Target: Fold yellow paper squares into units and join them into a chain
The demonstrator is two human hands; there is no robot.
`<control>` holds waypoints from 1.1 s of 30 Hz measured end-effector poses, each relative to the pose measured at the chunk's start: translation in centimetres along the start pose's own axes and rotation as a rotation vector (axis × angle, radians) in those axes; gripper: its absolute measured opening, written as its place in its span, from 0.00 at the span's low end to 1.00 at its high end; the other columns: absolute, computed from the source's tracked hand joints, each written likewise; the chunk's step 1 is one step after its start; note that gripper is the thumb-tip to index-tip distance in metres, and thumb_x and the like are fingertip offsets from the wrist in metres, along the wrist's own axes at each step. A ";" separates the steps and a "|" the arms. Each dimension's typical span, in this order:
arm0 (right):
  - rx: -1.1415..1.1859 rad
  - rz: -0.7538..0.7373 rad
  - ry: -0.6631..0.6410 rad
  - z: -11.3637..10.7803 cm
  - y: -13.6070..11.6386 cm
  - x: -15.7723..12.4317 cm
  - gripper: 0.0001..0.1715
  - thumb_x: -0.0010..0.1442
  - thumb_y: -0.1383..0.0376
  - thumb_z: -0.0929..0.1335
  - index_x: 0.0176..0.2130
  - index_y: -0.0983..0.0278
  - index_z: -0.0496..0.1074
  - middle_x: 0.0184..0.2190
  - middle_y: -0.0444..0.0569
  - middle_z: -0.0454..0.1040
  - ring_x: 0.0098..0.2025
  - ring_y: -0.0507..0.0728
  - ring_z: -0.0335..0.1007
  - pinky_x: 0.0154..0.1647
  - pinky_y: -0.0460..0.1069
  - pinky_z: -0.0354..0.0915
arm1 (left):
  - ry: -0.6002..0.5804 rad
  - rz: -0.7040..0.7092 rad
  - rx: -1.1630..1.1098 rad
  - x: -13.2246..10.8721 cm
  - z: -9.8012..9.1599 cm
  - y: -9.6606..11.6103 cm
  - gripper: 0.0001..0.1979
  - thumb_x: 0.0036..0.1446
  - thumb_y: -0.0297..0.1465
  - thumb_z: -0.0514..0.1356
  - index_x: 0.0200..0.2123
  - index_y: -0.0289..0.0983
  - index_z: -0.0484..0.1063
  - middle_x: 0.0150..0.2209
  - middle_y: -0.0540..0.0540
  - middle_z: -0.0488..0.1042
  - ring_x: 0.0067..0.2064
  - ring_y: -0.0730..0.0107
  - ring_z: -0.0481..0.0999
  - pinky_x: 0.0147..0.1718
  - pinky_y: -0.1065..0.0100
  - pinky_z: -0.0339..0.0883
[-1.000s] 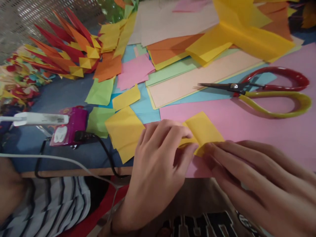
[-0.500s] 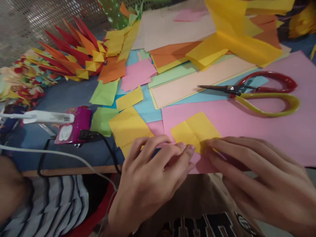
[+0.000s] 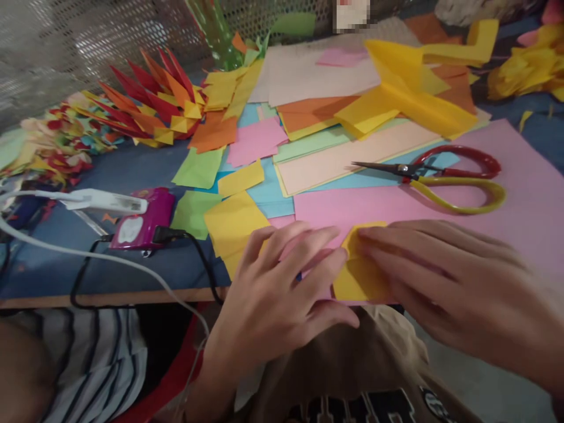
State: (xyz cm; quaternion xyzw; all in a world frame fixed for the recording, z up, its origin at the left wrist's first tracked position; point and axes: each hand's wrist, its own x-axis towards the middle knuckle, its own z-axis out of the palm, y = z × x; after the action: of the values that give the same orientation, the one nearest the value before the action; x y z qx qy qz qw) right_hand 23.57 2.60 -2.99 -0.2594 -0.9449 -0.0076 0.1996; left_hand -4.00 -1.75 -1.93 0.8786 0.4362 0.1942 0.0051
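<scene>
A small yellow paper point(image 3: 359, 282) lies at the table's front edge on a large pink sheet point(image 3: 343, 202). Its upper corner is folded over. My right hand point(image 3: 453, 282) has its fingers together on that fold, pinching and pressing the paper. My left hand point(image 3: 282, 288) is spread palm down beside it, with its index fingertip at the paper's left edge and the thumb stretched out below. Beyond the hands lie scissors point(image 3: 403, 170) with one red and one yellow handle, their blades pointing left. Another yellow sheet point(image 3: 238, 226) is partly under my left hand.
A purple power adapter point(image 3: 145, 226) with a white plug and cables sits at left. Red and orange folded-paper spikes point(image 3: 154, 100) stand behind it. Coloured paper strips point(image 3: 335, 161) and a folded yellow paper piece point(image 3: 405, 88) lie farther back. A person in a striped shirt point(image 3: 94, 358) sits at left.
The yellow paper has been turned and a corner folded over under my right fingers. My left hand has let go of the paper's edge and spread its fingers. The view has shifted slightly.
</scene>
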 end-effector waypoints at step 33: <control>0.048 0.079 0.061 2.3 -1.2 -1.0 0.20 0.72 0.71 0.70 0.61 0.68 0.77 0.68 0.54 0.73 0.64 0.68 0.72 0.68 0.67 0.68 | 0.199 -0.412 -0.130 2.5 2.0 3.2 0.06 0.73 0.22 0.64 0.49 0.37 0.78 0.45 0.48 0.80 0.46 0.66 0.78 0.50 0.61 0.73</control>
State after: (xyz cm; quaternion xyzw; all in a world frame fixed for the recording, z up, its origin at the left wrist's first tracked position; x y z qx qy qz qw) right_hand 22.94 1.34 -5.39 -0.2913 -0.9273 0.0153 0.2344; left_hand 0.49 -1.47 -2.31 0.7454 0.5912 0.3024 0.0579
